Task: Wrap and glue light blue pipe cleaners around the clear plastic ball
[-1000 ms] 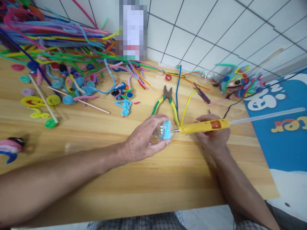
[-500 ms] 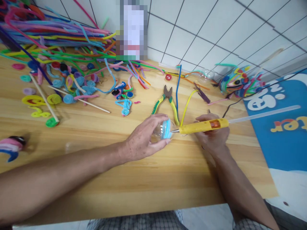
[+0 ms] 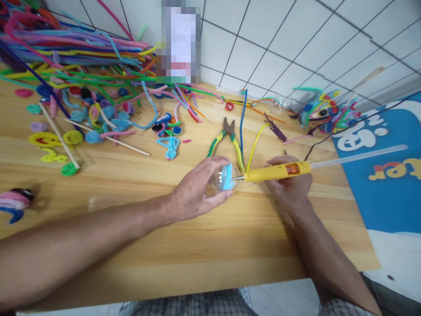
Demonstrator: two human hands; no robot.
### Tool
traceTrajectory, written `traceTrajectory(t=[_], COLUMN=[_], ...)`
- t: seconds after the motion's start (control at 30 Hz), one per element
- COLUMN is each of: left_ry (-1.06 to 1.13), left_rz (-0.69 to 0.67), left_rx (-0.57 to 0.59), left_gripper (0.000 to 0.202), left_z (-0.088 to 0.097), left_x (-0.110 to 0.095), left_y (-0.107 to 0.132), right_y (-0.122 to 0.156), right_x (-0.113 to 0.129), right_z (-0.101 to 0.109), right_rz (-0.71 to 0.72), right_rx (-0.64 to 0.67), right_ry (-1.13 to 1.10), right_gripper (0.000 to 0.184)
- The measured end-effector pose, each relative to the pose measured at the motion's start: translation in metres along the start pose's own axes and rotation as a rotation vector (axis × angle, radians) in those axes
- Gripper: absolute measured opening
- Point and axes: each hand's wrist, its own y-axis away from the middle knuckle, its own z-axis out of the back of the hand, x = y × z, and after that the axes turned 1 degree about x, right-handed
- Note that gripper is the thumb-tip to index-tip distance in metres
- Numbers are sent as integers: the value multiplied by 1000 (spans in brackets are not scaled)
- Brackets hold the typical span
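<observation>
My left hand (image 3: 200, 188) is closed around a clear plastic ball (image 3: 215, 179), thumb below and fingers above. A light-blue pipe cleaner (image 3: 226, 177) runs in a band around the ball. My right hand (image 3: 291, 186) grips a yellow hot glue gun (image 3: 279, 171) from beneath, partly hidden behind it. The metal nozzle points left and meets the blue band, or comes very close to it. A clear glue stick (image 3: 358, 156) juts from the gun's rear. Just beyond the ball lie pliers (image 3: 229, 127) with green and yellow handles, jaws pointing away.
Many pipe cleaners (image 3: 82, 48) are heaped at the back left. Coiled pieces and sticks (image 3: 61, 138) lie in front of them. A blue pipe cleaner (image 3: 244, 123) and a yellow one (image 3: 256, 145) sit beside the pliers. A colourful fish figure (image 3: 324, 112) and black cord (image 3: 315, 145) are at right.
Both hands keep their hold on the ball and glue gun. The whole view has shifted very slightly; nozzle and ball stay together.
</observation>
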Motion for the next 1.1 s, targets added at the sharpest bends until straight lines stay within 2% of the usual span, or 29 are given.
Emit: traceTrajectory(t=[0.33,0.57,0.87,1.0,1.1], left_ry=[1,5,-10,-10,-29], left_rz=[2,10,-5,3,48], left_rx=[3,7,1,4,6], left_gripper=[63,64,63,58,55], left_z=[0,0,-1,0,1], left_x=[-1,0,1,1,0], left_y=[-1,1,0,0,0], right_y=[-1,-1,0,-5,-12], right_x=[3,4,3,-3,-23], right_z=[2,3,-2,3,16], right_rz=[18,3,-34,-122,-265], right_rx=[6,83,-2,-36,-88], right_ry=[-31,-45,-50,-81,-13], right_gripper=[12,12,13,9,14])
